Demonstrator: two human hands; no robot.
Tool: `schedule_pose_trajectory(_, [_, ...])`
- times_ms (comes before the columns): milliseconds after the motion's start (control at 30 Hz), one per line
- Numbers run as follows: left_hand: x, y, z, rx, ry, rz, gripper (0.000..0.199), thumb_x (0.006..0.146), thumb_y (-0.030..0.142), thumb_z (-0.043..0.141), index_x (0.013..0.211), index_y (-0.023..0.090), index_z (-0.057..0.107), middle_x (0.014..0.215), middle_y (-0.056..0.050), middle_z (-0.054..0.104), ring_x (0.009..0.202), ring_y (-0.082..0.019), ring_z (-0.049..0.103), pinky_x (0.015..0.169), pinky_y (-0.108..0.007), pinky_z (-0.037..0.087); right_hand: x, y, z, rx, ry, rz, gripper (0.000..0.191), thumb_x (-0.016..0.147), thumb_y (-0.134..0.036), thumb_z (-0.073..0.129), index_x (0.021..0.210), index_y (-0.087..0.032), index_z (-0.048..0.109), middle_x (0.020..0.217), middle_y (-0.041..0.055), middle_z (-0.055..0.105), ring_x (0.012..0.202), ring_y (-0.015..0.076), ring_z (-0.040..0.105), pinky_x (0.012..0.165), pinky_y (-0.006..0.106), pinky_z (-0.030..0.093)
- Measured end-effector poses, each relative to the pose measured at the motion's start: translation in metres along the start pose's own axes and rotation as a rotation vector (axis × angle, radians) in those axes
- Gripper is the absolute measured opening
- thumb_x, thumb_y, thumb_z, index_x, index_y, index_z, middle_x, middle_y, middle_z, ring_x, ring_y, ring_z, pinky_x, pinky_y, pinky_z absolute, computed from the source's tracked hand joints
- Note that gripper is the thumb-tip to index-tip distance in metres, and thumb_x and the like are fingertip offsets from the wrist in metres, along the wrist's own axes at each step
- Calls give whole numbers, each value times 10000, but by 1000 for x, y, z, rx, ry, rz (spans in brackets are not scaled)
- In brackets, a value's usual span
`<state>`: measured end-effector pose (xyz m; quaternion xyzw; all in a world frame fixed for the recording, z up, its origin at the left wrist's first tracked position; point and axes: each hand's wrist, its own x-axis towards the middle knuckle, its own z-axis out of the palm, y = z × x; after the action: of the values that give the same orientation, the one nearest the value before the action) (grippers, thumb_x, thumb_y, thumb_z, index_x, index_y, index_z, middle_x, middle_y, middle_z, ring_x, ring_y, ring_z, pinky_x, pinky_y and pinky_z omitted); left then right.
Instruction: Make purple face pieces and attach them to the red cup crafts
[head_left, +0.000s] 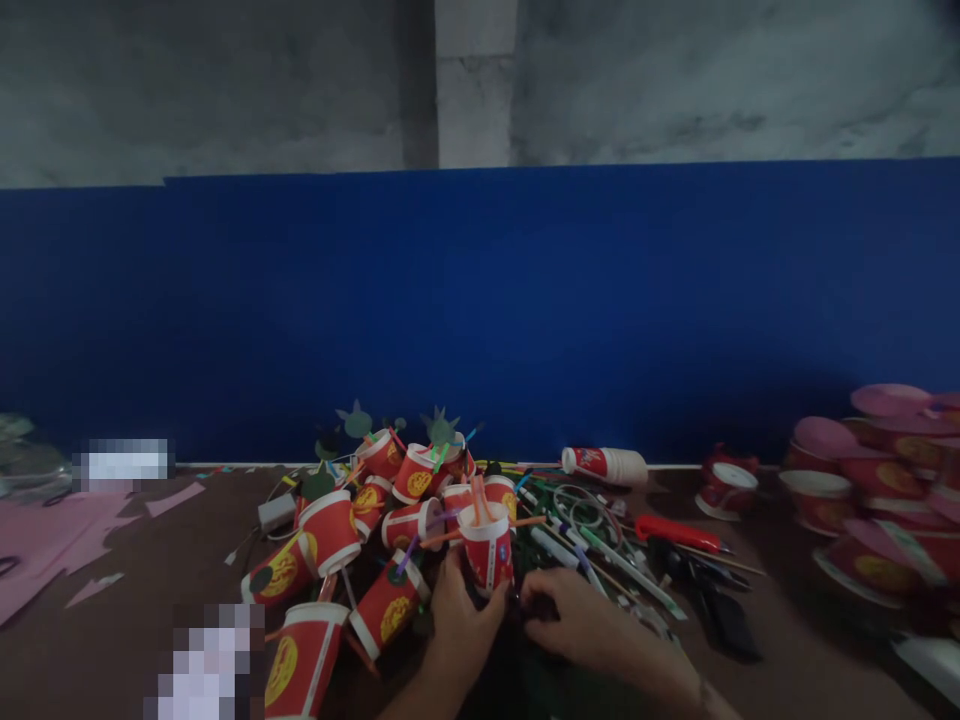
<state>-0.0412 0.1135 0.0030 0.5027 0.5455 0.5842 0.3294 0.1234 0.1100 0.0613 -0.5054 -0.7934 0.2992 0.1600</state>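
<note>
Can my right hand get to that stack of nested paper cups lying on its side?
Probably yes. Between the right hand and the stack of nested paper cups lie mostly low, loose straws, which it could likely pass over. The stack does sit far back, near the blue panel.

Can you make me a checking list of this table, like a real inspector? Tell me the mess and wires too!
Surface: brown table, crowded in the middle.
Job's things: red cup with orange straws; more cups heaped beside it.
Clutter: pink paper left, red tool and black tool right, cup stack lying down.
Grips: left hand holds the red cup; right hand curled close by, contents unclear.
Cables: thin loops behind the right hand, maybe wires; white box seems to have a cord.
Surroundings: blue panel, grey wall above.
</note>
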Motion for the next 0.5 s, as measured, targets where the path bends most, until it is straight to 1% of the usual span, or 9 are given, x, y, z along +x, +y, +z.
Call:
schedule_pose_trajectory(67, [0, -1, 1, 146, -49, 48, 490, 581, 347, 689, 1014, 148, 577, 955, -129, 658, 944, -312, 590, 803, -387, 464, -3, -5, -20, 71, -111, 12, 119, 631, -144, 555, 704, -175, 643, 619, -18, 625, 570, 120, 532, 501, 198, 369])
schedule_pose_trajectory(100, [0, -2, 1, 209, -64, 79, 484, 594, 350, 674, 1021, 146, 572, 949, -129, 657, 925, -305, 597, 794, -390, 470, -2, -7, -28, 138, -108, 0, 102, 657, -158, 556, 714, -170, 640, 617, -20, 624, 571, 117, 537, 510, 196, 379])
schedule_pose_trajectory(133, [0, -3, 2, 254, -68, 111, 479, 603, 346, 663, 1027, 144, 569, 941, -130, 655, 909, -300, 601, 786, -392, 474, 1, -10, -34, 198, -41, -15, 97, 689, -181, 552, 734, -168, 637, 627, -18, 623, 584, 121, 543, 528, 202, 395])
schedule_pose_trajectory(200, [-2, -6, 2, 292, -64, 177, 477, 611, 330, 653, 1040, 144, 563, 945, -134, 648, 908, -298, 599, 790, -396, 475, 9, -16, -41, 330, 230, -50, 132, 757, -259, 530, 775, -163, 619, 692, -2, 624, 642, 135, 555, 588, 226, 427])
schedule_pose_trajectory(233, [-2, -7, 2, 295, -66, 205, 481, 612, 323, 653, 1049, 143, 560, 954, -137, 643, 918, -300, 595, 799, -399, 472, 14, -18, -42, 402, 343, -66, 162, 780, -293, 514, 789, -162, 609, 719, 6, 624, 668, 143, 561, 613, 238, 440])
schedule_pose_trajectory(267, [-3, -9, 2, 296, -71, 228, 491, 610, 318, 656, 1058, 142, 558, 966, -139, 636, 931, -305, 589, 810, -406, 468, 19, -20, -41, 466, 415, -72, 182, 795, -314, 504, 823, -164, 602, 752, 14, 626, 691, 151, 568, 632, 249, 449])
schedule_pose_trajectory(300, [-4, -10, 1, 299, -79, 241, 505, 606, 318, 661, 1066, 139, 555, 977, -141, 630, 945, -313, 581, 822, -415, 462, 24, -21, -40, 501, 463, -81, 195, 805, -329, 497, 837, -164, 596, 766, 18, 623, 702, 155, 570, 639, 256, 452])
schedule_pose_trajectory(367, [-6, -12, 0, 316, -104, 247, 535, 598, 321, 672, 1081, 124, 552, 992, -150, 618, 971, -327, 565, 845, -433, 449, 31, -23, -38, 496, 512, -103, 189, 800, -326, 508, 840, -162, 592, 762, 22, 616, 699, 158, 561, 635, 261, 447])
schedule_pose_trajectory(500, [-6, -11, -1, 326, -138, 234, 548, 588, 309, 682, 1087, 122, 555, 1003, -152, 609, 987, -329, 552, 867, -441, 433, 37, -23, -33, 446, 518, -118, 153, 768, -289, 530, 818, -155, 582, 724, 19, 608, 665, 154, 544, 621, 261, 433])
